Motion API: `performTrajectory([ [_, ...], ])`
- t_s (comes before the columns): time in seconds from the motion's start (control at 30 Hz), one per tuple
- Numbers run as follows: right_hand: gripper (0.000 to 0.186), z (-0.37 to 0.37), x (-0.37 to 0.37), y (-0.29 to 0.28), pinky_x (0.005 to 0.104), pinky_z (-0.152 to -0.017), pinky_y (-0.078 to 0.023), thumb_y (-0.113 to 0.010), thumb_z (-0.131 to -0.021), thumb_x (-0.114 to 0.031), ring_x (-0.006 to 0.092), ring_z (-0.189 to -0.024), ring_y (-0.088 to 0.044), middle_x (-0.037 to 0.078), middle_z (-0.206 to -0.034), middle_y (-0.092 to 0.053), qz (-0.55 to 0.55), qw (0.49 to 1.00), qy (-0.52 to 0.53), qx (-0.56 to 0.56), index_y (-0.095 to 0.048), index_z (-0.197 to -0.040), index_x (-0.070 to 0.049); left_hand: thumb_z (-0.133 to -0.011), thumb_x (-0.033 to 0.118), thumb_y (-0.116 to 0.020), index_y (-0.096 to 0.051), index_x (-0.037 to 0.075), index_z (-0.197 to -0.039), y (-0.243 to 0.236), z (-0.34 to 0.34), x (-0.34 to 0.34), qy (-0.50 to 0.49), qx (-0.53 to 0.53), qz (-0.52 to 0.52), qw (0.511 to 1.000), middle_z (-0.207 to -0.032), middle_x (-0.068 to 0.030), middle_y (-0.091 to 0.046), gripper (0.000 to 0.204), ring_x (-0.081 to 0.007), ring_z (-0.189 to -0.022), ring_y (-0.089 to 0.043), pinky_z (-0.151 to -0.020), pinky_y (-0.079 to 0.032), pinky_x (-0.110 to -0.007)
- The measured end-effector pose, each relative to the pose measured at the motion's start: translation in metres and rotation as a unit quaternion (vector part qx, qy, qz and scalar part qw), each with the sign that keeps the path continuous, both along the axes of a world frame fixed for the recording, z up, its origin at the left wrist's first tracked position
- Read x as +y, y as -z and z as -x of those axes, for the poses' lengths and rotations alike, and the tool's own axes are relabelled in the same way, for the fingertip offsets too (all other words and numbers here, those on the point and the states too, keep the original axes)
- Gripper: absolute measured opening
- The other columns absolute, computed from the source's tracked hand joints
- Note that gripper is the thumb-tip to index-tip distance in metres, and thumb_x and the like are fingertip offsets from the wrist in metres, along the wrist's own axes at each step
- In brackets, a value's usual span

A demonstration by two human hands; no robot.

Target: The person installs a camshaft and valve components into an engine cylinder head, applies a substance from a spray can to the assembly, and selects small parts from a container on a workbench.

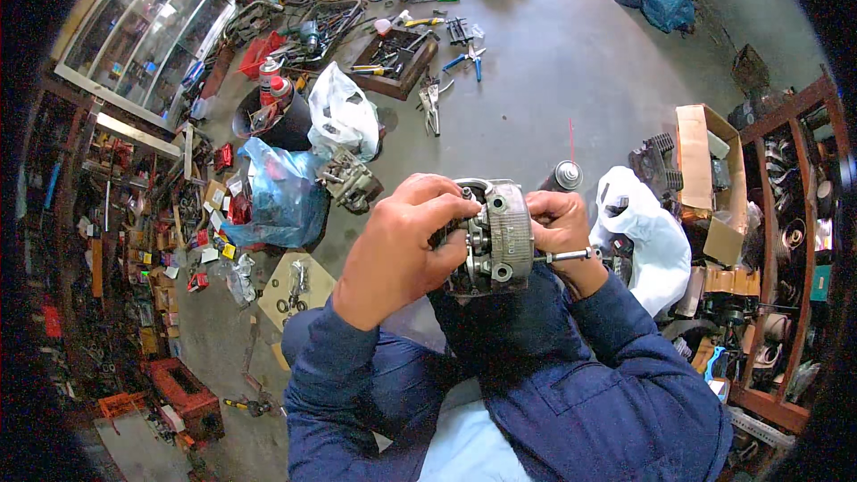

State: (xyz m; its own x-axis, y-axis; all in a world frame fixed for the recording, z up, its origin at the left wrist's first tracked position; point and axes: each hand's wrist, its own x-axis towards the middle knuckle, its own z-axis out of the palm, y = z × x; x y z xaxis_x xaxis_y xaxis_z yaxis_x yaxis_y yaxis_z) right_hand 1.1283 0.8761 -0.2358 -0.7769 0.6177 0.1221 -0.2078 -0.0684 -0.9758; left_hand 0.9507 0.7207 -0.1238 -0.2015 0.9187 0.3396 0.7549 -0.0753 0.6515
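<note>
A finned metal engine part (496,236) is held above the lap, clamped by the left hand (397,245) and right hand (561,230). A bolt (571,256) is left protruding sideways; assembly is judged unfinished, parts being scattered on the floor (553,62).

The person wears a dark navy work jacket — long sleeves of sturdy cloth, creased at the elbows, each ending in a plain cuff at the wrist. The left hand (397,245) and right hand (562,228) are bare — no gloves, rings or watch visible. Between the sleeves, lower down, shows a pale light-blue garment over the lap.
</note>
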Motion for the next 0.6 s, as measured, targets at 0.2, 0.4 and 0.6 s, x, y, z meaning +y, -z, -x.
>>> performTrajectory([
  [0.2, 0.006, -0.0008, 0.0022, 0.0064, 0.0251, -0.068, -0.052, -0.077, -0.086, 0.000, 0.0100, -0.077, -0.065, 0.007, -0.087, -0.073, -0.006, 1.000, -0.012, 0.007, -0.076, -0.090, 0.004, -0.072, 0.000, -0.072, -0.074, 0.003, -0.103, -0.0005, 0.0022, 0.0007, 0.012, 0.031, 0.009, 0.999, -0.105, -0.0156, -0.071, 0.032, -0.0333, -0.101, -0.070, -0.090, -0.057, -0.040],
  [0.4, 0.009, 0.0009, -0.0009, 0.0045, 0.0272, -0.069, -0.052, -0.079, -0.086, -0.003, 0.0133, -0.077, -0.067, 0.009, -0.088, -0.075, 0.011, 1.000, -0.004, 0.009, -0.073, -0.084, 0.003, -0.072, 0.001, -0.073, -0.075, 0.004, -0.104, 0.0033, 0.0035, 0.0003, 0.015, 0.034, 0.001, 0.999, -0.106, -0.0161, -0.071, 0.032, -0.0332, -0.100, -0.070, -0.089, -0.058, -0.039],
  [0.6, 0.009, -0.0011, 0.0024, 0.0112, 0.0247, -0.070, -0.052, -0.078, -0.086, -0.003, 0.0100, -0.080, -0.065, 0.007, -0.090, -0.073, -0.008, 1.000, -0.011, 0.023, -0.075, -0.092, 0.004, -0.073, 0.002, -0.073, -0.074, 0.003, -0.104, 0.0021, 0.0049, 0.0019, 0.010, 0.023, 0.016, 1.000, -0.105, -0.0159, -0.071, 0.031, -0.0332, -0.100, -0.070, -0.090, -0.057, -0.039],
])
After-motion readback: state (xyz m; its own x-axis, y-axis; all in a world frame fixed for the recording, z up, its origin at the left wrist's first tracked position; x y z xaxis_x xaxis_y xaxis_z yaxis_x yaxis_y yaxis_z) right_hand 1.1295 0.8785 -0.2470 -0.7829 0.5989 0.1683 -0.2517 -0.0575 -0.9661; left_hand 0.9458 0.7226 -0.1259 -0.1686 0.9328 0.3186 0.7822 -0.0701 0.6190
